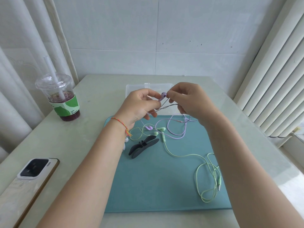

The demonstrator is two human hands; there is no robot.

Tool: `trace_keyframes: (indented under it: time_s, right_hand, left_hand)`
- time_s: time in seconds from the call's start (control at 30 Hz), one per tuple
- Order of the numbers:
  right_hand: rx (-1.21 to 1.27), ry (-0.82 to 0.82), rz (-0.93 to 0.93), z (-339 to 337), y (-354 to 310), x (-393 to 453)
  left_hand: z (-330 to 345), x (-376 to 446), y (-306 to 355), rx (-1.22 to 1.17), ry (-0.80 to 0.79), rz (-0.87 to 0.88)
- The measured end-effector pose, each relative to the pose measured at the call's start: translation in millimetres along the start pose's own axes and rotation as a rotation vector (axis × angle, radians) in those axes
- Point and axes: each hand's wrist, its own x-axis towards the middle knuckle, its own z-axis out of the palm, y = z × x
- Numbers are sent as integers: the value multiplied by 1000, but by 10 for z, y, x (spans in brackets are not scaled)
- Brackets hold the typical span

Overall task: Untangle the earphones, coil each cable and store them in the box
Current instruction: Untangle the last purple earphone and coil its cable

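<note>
Purple earphones lie partly on the teal mat, and one purple earbud is lifted above the mat's far edge. My left hand and my right hand both pinch its thin cable close to that bud. A second purple bud rests on the mat. Green earphones trail across the mat to the right, their buds crossing the purple cable. A white earbud peeks out beside my left wrist. The clear plastic box stands behind my hands, mostly hidden.
A black cable holder lies on the mat near its centre. An iced drink cup with a straw stands at the far left of the table. A phone lies face down at the near left. Curtains hang on both sides.
</note>
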Motion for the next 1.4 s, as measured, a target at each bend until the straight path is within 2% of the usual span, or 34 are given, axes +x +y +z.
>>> trace_keyframes:
  time_s: [0.23,0.43,0.53,0.7,0.87,1.0,1.1,1.23,1.4]
  right_hand:
    - [80,-46,20,81,-20,-6]
    - [45,-108,80,44,22,4]
    - [87,-111,86,8,20,1]
    - [-39,0,40,30,56,26]
    - [-44,14,-29,24,31,8]
    - [-34,15,-47,20,22,2]
    - [-102,-15,9,-9,19,14]
    - [-210,-175,28,-114,3,-30]
    - [-232,-119,-26,-113,18,-18]
  left_hand:
    - [-2,-1,-26,140,-36,34]
    - [-5,-15,-32,240,-93,65]
    - [2,-19,-16,181,-100,24]
    - [8,-40,66,-69,-135,-74]
    - [-6,8,15,47,-28,-95]
    - [-2,-21,11,51,-91,1]
    - [-6,10,-4,4,24,18]
    - [-59,64,-41,-79,193,-80]
    - [-49,105,-120,157,250,-163]
